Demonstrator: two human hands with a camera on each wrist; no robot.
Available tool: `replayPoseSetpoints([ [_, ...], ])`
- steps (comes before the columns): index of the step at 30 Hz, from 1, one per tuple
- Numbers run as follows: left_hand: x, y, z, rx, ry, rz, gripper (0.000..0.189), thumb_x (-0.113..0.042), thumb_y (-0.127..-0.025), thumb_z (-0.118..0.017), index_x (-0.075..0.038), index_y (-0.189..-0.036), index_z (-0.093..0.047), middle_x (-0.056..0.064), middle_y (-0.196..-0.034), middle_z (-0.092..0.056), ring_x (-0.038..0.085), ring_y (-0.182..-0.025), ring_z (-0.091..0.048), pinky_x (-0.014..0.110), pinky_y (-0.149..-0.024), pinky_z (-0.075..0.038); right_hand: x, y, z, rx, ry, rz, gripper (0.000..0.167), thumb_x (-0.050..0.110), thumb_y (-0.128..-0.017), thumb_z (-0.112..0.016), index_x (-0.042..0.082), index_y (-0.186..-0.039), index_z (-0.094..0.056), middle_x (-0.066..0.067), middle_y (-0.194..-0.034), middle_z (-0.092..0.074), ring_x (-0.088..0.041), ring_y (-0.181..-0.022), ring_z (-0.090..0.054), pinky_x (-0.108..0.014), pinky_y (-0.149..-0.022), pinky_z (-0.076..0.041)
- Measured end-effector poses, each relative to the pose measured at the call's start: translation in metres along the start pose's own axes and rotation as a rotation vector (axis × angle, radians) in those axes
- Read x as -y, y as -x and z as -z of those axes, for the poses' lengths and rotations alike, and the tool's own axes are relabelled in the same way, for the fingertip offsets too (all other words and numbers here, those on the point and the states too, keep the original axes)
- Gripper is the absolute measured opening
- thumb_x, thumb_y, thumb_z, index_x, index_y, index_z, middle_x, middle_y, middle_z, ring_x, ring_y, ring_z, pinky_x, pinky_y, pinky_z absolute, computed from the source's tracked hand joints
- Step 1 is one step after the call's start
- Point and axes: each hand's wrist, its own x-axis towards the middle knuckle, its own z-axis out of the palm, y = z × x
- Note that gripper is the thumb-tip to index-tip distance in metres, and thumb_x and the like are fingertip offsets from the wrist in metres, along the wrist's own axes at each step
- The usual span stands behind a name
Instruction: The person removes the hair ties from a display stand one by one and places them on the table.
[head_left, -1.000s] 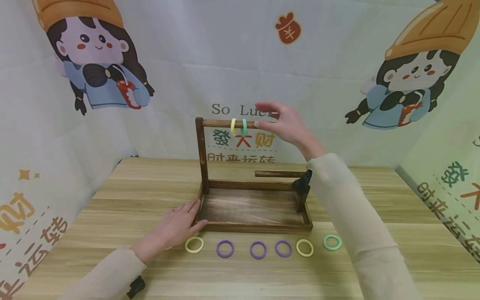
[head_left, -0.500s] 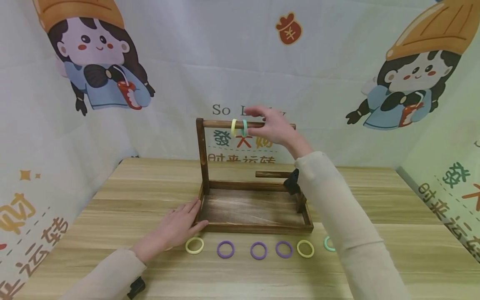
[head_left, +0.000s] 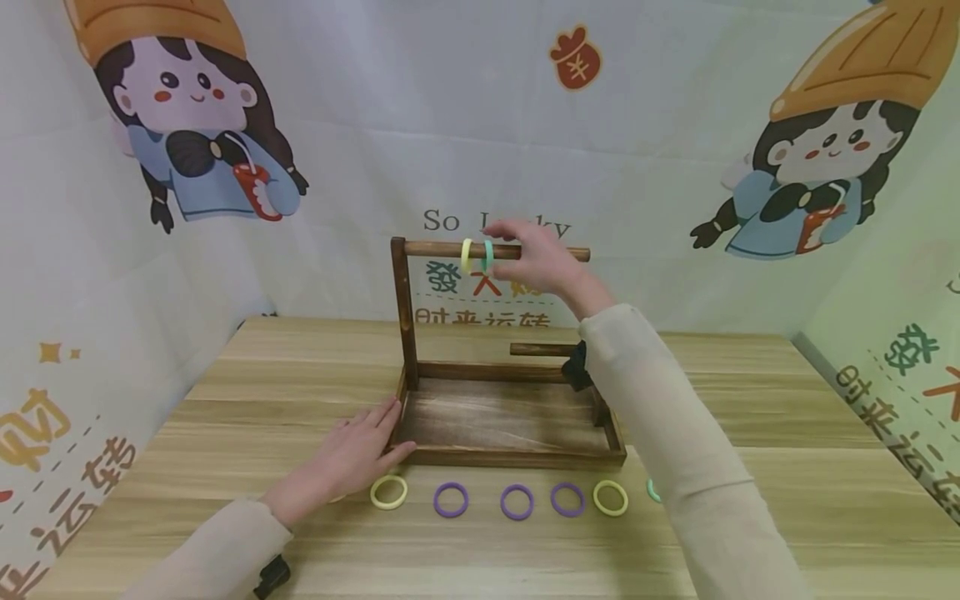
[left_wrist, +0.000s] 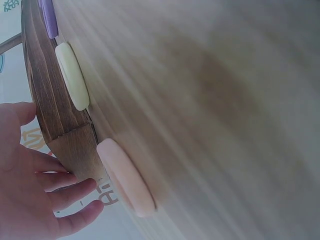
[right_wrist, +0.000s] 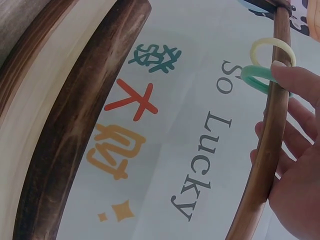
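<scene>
My right hand reaches over the raised wooden bar with curled fingers around it, and its thumb touches a green ring hung there. Beside that ring, farther along the bar, hangs a yellow ring. In the head view the thumb is below the bar and the fingers above it, at the green ring. My left hand lies with fairly straight fingers at the left front corner of the dark wooden stand's tray base. In the left wrist view a pale orange ring lies near its fingers.
In front of the stand lie a yellow ring, several purple rings and another yellow ring. A green ring is mostly hidden by my right sleeve. A lower peg juts left behind the right wrist.
My right hand has moved left and slightly down along the bar to the green ring. My right sleeve now covers most of the green ring on the table. The left hand stays put.
</scene>
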Motion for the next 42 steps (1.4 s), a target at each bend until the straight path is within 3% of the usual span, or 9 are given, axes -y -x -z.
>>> replayPoseSetpoints([
  [10, 0.000, -0.001, -0.001, -0.020, -0.006, -0.005, 0.065, -0.043, -0.089, -0.045, 0.006, -0.131, -0.036, 0.021, -0.134, -0.035, 0.041, -0.115, -0.037, 0.055, -0.087, -0.032, 0.002, -0.004, -0.005, -0.003, 0.161, 0.009, 0.058, 0.015, -0.079, -0.067, 0.007, -0.130, -0.041, -0.007, -0.123, -0.048, -0.019, -0.109, -0.046, -0.032, -0.092, -0.035],
  [19, 0.000, 0.000, -0.001, -0.009, -0.006, -0.004, 0.067, -0.045, -0.089, -0.043, 0.006, -0.132, -0.035, 0.021, -0.135, -0.033, 0.042, -0.115, -0.036, 0.055, -0.088, -0.031, 0.002, -0.003, -0.009, -0.020, 0.220, 0.017, 0.052, 0.015, -0.079, -0.066, 0.010, -0.127, -0.046, -0.005, -0.118, -0.052, -0.018, -0.103, -0.050, -0.033, -0.088, -0.038],
  [31, 0.000, 0.000, -0.001, -0.019, 0.000, -0.002, 0.066, -0.044, -0.089, -0.044, 0.006, -0.131, -0.036, 0.021, -0.134, -0.033, 0.041, -0.115, -0.037, 0.056, -0.087, -0.032, -0.005, 0.002, -0.005, -0.097, 0.217, 0.004, 0.048, 0.023, -0.081, -0.066, 0.009, -0.124, -0.049, -0.005, -0.116, -0.054, -0.018, -0.101, -0.051, -0.032, -0.084, -0.040],
  [42, 0.001, -0.001, -0.002, -0.011, -0.006, -0.004, 0.067, -0.046, -0.089, -0.043, 0.006, -0.131, -0.036, 0.021, -0.134, -0.034, 0.040, -0.116, -0.036, 0.055, -0.087, -0.032, -0.014, 0.008, -0.001, -0.129, 0.151, 0.022, 0.041, 0.016, -0.080, -0.064, 0.006, -0.118, -0.053, -0.006, -0.112, -0.056, -0.019, -0.101, -0.052, -0.033, -0.086, -0.039],
])
